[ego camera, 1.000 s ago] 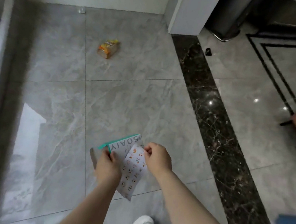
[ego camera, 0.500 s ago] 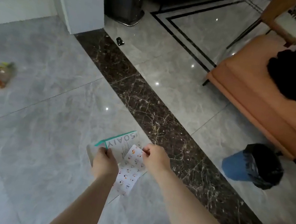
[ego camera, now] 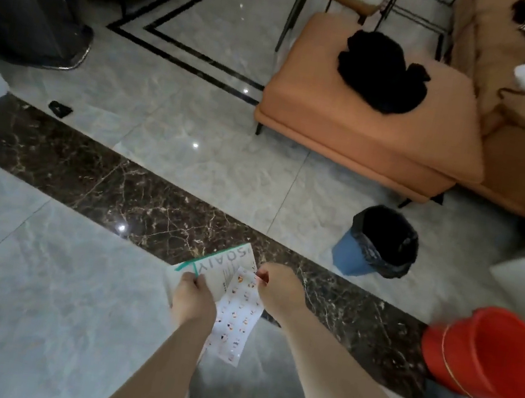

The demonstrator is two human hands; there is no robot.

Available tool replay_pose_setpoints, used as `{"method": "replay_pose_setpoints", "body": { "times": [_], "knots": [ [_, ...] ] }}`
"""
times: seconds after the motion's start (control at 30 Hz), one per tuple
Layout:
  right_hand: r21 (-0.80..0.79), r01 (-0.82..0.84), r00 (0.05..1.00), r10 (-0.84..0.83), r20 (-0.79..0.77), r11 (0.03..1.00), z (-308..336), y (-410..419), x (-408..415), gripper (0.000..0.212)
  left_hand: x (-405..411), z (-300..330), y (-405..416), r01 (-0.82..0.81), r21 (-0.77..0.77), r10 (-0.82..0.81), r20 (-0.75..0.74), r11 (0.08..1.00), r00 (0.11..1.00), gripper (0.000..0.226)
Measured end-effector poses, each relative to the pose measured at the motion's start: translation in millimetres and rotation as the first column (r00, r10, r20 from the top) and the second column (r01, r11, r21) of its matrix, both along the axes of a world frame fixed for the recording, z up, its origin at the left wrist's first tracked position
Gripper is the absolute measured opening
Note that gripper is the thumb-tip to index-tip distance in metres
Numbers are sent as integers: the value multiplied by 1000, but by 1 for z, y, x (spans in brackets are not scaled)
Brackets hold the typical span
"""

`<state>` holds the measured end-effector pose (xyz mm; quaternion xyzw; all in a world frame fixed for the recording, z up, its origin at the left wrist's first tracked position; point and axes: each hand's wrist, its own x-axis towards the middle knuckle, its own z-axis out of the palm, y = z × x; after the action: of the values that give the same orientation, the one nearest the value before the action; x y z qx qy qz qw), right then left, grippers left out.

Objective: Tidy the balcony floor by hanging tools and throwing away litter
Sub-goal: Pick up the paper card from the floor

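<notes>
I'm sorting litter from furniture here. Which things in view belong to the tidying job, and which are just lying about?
Job in hand:
left hand, gripping the teal-edged packet
right hand, pinching the patterned sheet
blue bin with black liner, open and upright

Just lying about:
orange ottoman
black bundle on it
red bucket
small black scrap

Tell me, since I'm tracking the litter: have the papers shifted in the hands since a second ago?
No. The papers sit between left hand and right hand as before; only the camera turned.
</notes>
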<state>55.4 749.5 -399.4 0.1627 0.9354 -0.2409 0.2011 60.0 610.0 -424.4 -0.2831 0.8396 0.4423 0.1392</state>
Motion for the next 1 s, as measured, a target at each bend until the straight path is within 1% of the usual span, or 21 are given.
{"method": "replay_pose_setpoints", "body": {
  "times": [0.1, 0.2, 0.33, 0.4, 0.5, 0.6, 0.63, 0.73, 0.8, 0.9, 1.0],
  "knots": [
    [-7, 116, 993, -116, 23, 993, 0, 25, -27, 33, -34, 2, 29, 83, 6, -83, 44, 997, 996, 28],
    [15, 201, 980, -201, -7, 979, 4, 56, -49, 32, -63, 6, 66, 118, 36, -120, 84, 992, 989, 34],
    [46, 318, 948, -318, -6, 947, 6, 118, -64, 33, -89, 17, 131, 253, 51, -255, 51, 966, 966, 24],
    [58, 378, 926, -379, -6, 924, 8, 152, -69, 32, -102, 19, 161, 279, 70, -283, 56, 958, 957, 22],
    [56, 481, 876, -481, -23, 875, 8, 201, -76, 29, -121, 18, 208, 320, 143, -333, 79, 937, 940, 13],
    [74, 568, 823, -564, -72, 820, 2, 252, -84, 28, -137, 10, 263, 191, 247, -231, 144, 950, 962, 11],
    [76, 581, 813, -577, -76, 810, 0, 265, -87, 29, -141, 8, 276, 190, 256, -233, 147, 948, 961, 11],
    [84, 620, 784, -618, -49, 780, -21, 332, -100, 30, -154, -8, 346, 282, 229, -313, 110, 931, 943, 12],
    [96, 624, 782, -622, -53, 776, -23, 348, -105, 32, -160, -10, 362, 329, 200, -353, 101, 923, 930, 17],
    [122, 630, 772, -636, 4, 767, -38, 405, -114, 33, -167, -27, 419, 348, 198, -380, 156, 916, 912, 25],
    [127, 653, 753, -658, -3, 747, -53, 447, -121, 29, -173, -41, 461, 458, 146, -477, 144, 877, 867, 27]
  ]
}}
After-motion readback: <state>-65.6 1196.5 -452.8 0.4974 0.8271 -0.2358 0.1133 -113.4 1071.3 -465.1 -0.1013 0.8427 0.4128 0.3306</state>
